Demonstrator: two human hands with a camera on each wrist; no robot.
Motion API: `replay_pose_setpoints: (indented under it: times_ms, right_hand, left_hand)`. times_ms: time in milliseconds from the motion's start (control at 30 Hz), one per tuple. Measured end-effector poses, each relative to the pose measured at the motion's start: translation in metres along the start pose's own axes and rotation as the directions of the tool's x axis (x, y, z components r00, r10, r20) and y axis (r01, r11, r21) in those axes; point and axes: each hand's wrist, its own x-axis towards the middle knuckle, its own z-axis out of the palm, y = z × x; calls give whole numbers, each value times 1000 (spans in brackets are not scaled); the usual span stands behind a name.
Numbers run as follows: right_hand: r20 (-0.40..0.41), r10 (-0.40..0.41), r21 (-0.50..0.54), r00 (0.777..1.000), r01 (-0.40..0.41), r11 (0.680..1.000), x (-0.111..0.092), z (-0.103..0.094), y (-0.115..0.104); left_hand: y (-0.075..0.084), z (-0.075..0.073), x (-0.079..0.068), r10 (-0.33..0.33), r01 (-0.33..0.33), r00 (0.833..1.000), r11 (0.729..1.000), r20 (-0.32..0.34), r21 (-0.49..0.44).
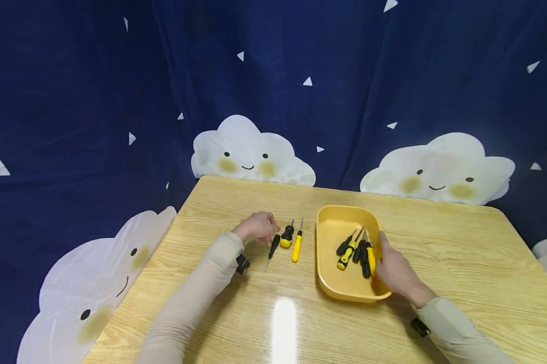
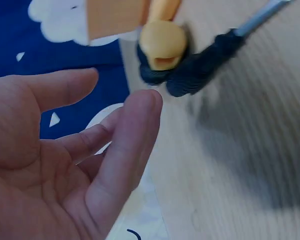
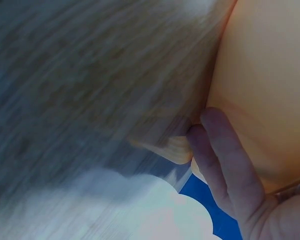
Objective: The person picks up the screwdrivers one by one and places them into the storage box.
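My left hand [image 1: 258,226] hovers beside a black-handled screwdriver [image 1: 274,246], thumb and fingers apart with nothing between them. In the left wrist view the left hand [image 2: 105,150] has its fingertips just short of the black handle [image 2: 202,67]. To its right lie a stubby black-and-yellow screwdriver [image 1: 286,236] and a slim yellow-handled screwdriver [image 1: 297,245]. My right hand [image 1: 397,270] holds the right side wall of a yellow plastic bin [image 1: 326,287]. Its fingers [image 3: 230,160] press the outer wall in the right wrist view; the thumb is mostly hidden there.
Several screwdrivers lie together inside the bin, among them a black-and-yellow one [image 1: 347,256] and a yellow-handled one [image 1: 371,259]. The wooden table [image 1: 460,263] ends at the back against a dark blue curtain [image 1: 273,96] with cloud prints.
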Motion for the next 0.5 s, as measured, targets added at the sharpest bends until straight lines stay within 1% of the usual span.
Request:
replay_pose_setpoints:
  times_ms: [133, 267, 367, 500]
  right_hand:
    - [4, 1, 4, 1000, -1, 1000, -1, 0, -1]
    - [4, -4, 6, 1000, 4, 1000, -2, -1, 0]
    - [-8, -16, 2, 1000, 16, 1000, -2, 0, 1]
    - [-14, -19, 12, 1000, 19, 1000, -2, -1, 2]
  left_hand:
    - [-3, 9, 0, -9, 8, 1000, 991, 5, 130]
    - [-4, 19, 2, -12, 12, 1000, 966, -5, 259]
    - [-4, 25, 3, -15, 22, 1000, 949, -24, 313]
    - [-5, 29, 3, -19, 40, 998, 934, -62, 356]
